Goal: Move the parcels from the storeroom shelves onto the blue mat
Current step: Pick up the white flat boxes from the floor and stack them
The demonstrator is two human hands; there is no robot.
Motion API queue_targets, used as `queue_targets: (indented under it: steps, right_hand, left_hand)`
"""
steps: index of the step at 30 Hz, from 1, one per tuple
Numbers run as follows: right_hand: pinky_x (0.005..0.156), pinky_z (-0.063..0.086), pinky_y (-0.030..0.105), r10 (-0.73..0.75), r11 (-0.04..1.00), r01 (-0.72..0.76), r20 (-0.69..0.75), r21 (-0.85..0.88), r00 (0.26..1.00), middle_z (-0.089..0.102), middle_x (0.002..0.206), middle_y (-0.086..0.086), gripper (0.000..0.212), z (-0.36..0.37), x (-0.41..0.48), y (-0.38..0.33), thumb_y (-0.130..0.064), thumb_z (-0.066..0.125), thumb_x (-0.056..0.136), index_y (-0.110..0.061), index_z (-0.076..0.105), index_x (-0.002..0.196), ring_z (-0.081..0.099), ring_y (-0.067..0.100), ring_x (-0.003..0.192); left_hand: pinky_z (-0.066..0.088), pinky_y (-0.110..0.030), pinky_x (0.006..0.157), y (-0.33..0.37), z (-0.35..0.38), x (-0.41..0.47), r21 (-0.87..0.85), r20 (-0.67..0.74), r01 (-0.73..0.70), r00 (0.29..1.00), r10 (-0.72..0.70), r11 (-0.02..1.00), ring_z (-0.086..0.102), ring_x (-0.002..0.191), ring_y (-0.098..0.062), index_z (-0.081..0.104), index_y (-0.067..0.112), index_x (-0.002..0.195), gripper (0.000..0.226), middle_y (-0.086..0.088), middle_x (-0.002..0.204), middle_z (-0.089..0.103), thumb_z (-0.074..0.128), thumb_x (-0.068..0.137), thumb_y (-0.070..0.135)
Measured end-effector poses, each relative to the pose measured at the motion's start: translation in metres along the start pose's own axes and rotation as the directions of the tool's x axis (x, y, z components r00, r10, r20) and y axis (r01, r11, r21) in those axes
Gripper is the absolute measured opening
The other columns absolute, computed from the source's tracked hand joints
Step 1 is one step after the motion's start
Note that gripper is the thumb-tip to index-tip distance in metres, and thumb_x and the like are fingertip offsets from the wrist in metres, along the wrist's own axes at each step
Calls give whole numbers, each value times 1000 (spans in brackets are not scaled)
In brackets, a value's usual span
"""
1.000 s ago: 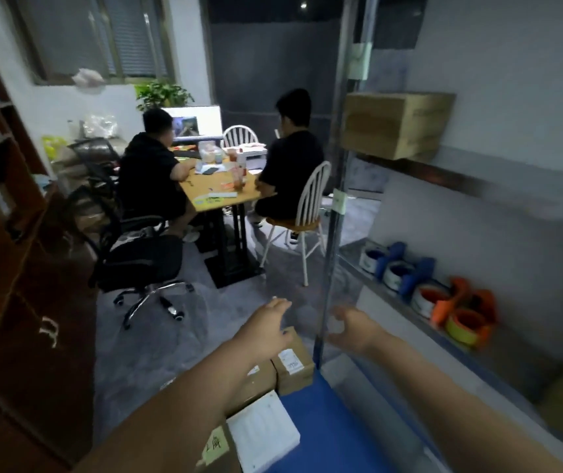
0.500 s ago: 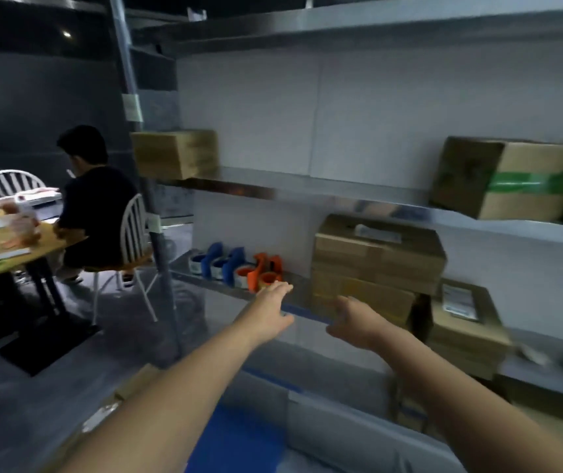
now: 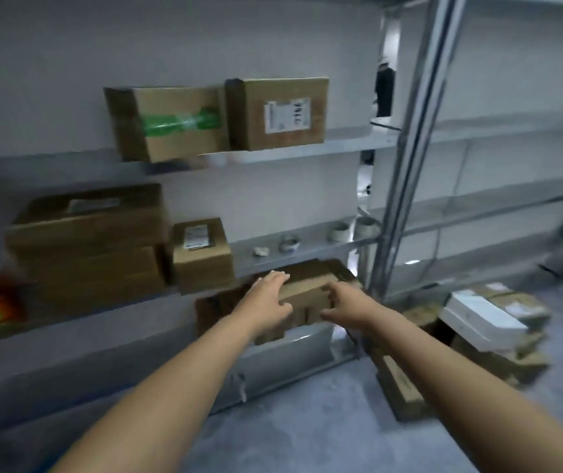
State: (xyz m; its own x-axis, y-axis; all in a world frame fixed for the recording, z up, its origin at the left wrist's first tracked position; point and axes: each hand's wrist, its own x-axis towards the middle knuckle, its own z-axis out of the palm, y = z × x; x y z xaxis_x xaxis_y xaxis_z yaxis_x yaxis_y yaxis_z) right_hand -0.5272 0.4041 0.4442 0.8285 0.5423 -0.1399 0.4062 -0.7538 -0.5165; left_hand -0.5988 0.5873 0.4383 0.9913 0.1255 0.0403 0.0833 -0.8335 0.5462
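Now the view has swung from the blue mat to the grey metal storeroom shelves [image 3: 310, 250], where the left hand [image 3: 266, 302] lies flat-fingered on a small brown cardboard parcel [image 3: 307, 294] low down, right hand [image 3: 346, 303] at its right end, grip unclear, so the next pickup looks to be beginning.

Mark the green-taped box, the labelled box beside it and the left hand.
green-taped box [image 3: 174, 123], head view, on the green tape.
labelled box [image 3: 281, 115], head view, on its white label.
left hand [image 3: 268, 298], head view, on the back of the hand.
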Motion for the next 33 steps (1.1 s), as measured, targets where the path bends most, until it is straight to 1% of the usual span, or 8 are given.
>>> queue_targets:
  steps: [6,12,15,18,21,23,26,33]
  right_hand:
    - [86,47,27,221,975,-214,-142,67,965,59,123,7,50,-53,-21,116,-28,68,79,-17,55,126,58,21,108]
    - [87,44,24,387,921,-365,-205,140,899,53,132,4,60,-97,4,204,-24,68,81,-20,46,137,54,19,115]
    - [83,43,22,473,879,-438,-228,186,851,55,130,3,58,-120,16,246,-27,68,82,-21,47,135,53,14,105]
    - [89,46,26,576,817,-545,-204,190,792,52,134,4,64,-145,23,285,-31,68,82,-20,43,140,54,18,113]
    - [93,49,31,638,769,-600,-218,219,738,54,133,5,67,-166,28,323,-31,69,80,-18,44,141,56,19,114]
    - [90,48,26,664,746,-615,-221,257,714,56,131,5,64,-175,31,344,-28,69,80,-15,46,139,57,17,110]
    - [76,39,9,655,752,-594,-223,286,722,59,120,-5,57,-187,35,377,-26,72,80,-18,52,133,51,3,94]
    - [86,37,18,658,749,-601,-208,278,724,56,133,2,58,-231,55,493,-27,70,83,-17,49,137,51,8,106]
  left_hand:
    - [30,-36,114,95,82,84,-13,149,-211,966,211,977,36,138,-21,42,14,143,64,-4,149,40,61,83,21]
    - [34,-41,113,152,158,177,-116,225,-320,914,339,940,34,139,-18,36,20,147,66,3,152,35,62,86,22]
    - [36,-43,112,174,191,224,-182,269,-320,893,361,930,35,138,-19,36,21,146,65,3,151,36,61,87,24]
    - [37,-39,110,194,219,266,-227,322,-303,874,365,926,39,135,-19,40,20,143,61,4,146,40,58,86,23]
    - [41,-31,95,210,246,305,-252,354,-306,854,382,918,44,119,-10,43,27,138,57,8,136,45,56,83,28]
    - [38,-28,89,219,263,329,-264,367,-298,848,381,917,42,110,-5,43,30,136,56,10,135,46,54,81,32]
    - [39,-28,85,235,287,360,-264,387,-274,848,362,925,41,102,-2,46,33,131,53,10,133,48,53,78,34]
    - [41,-25,82,296,364,425,-266,399,-210,864,306,941,47,106,-7,48,27,133,53,3,134,49,62,82,29]
